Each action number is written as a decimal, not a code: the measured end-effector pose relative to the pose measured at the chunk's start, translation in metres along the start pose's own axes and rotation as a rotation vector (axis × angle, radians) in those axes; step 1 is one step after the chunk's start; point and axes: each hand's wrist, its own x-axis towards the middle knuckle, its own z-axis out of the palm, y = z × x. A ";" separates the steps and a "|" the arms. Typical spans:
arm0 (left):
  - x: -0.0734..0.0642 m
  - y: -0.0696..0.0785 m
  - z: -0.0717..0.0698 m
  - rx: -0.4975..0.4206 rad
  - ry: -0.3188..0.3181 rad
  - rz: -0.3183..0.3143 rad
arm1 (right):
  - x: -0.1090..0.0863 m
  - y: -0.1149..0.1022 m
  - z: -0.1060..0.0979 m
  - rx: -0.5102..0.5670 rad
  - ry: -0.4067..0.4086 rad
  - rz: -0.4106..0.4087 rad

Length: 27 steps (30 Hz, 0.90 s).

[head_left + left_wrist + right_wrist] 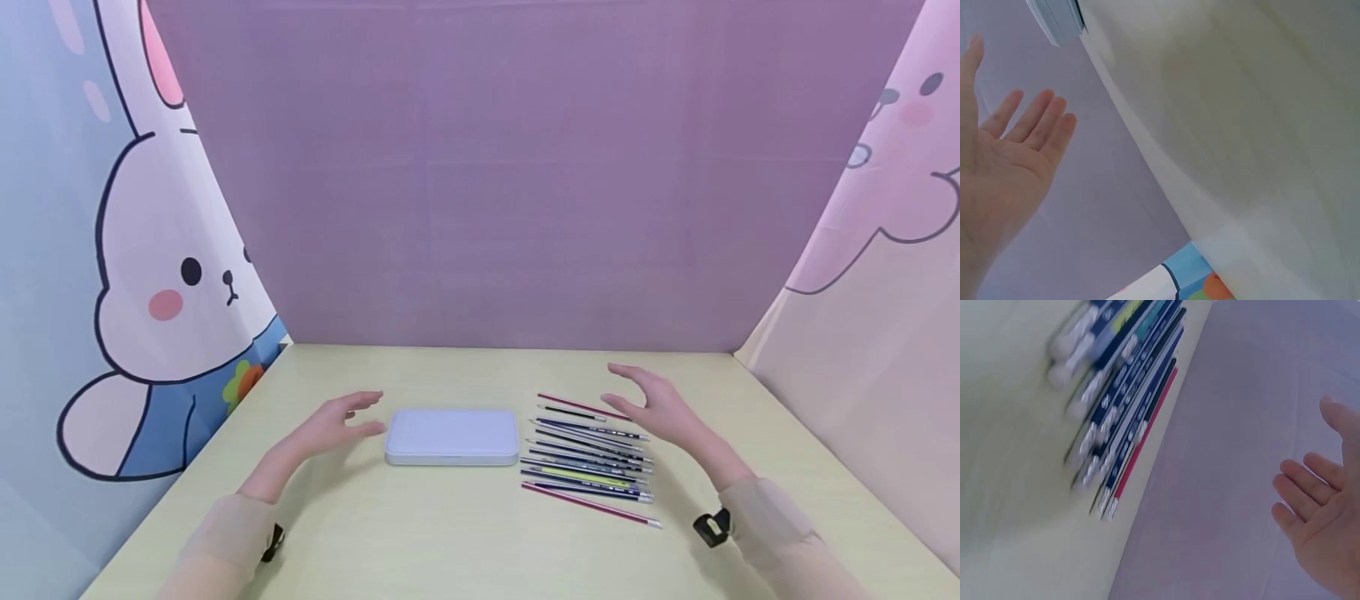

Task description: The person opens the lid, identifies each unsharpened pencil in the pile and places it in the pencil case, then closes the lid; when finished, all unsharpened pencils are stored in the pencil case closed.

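Closed pale blue pencil case (452,436) lies flat mid-surface, lid on, long side facing the person. Just right of it, nearly touching its right end, a loose row of pencils (588,457), roughly parallel, erasers pointing right; mostly dark blue, one yellow-green, red ones at the far and near edges. Right wrist view shows the same pencils (1124,406) blurred, erasers toward the camera. Left hand (341,423) hovers just left of the case, fingers spread and relaxed, fingertips very near its left end; contact not clear, holds nothing. Left wrist view confirms an open palm (1004,156), with a corner of the case (1057,20) at top. Right hand (654,406) hovers over the far right part of the pencil row, fingers straight and spread, palm turned inward, gripping nothing; open palm (1325,519) seen again in right wrist view. Judgement: this looks like the approach stage, both hands closing in, nothing grasped, case not yet opened, all pencils outside it. Next move probably calls for steadying the case with the left hand and getting the lid up, or the right hand lowering to pinch a pencil. Pale yellow-green surface (450,533), purple backdrop (525,167) behind, rabbit-print curtain (150,275) on left, pink print curtain (885,250) on right.
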 end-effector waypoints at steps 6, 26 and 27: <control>0.002 0.003 0.003 -0.047 -0.023 0.020 | 0.005 -0.014 0.015 0.055 -0.012 0.005; 0.015 0.006 0.012 -0.114 -0.086 0.021 | 0.029 -0.071 0.063 0.180 -0.082 -0.068; 0.016 0.006 0.012 -0.115 -0.094 0.019 | 0.030 -0.074 0.065 0.181 -0.087 -0.077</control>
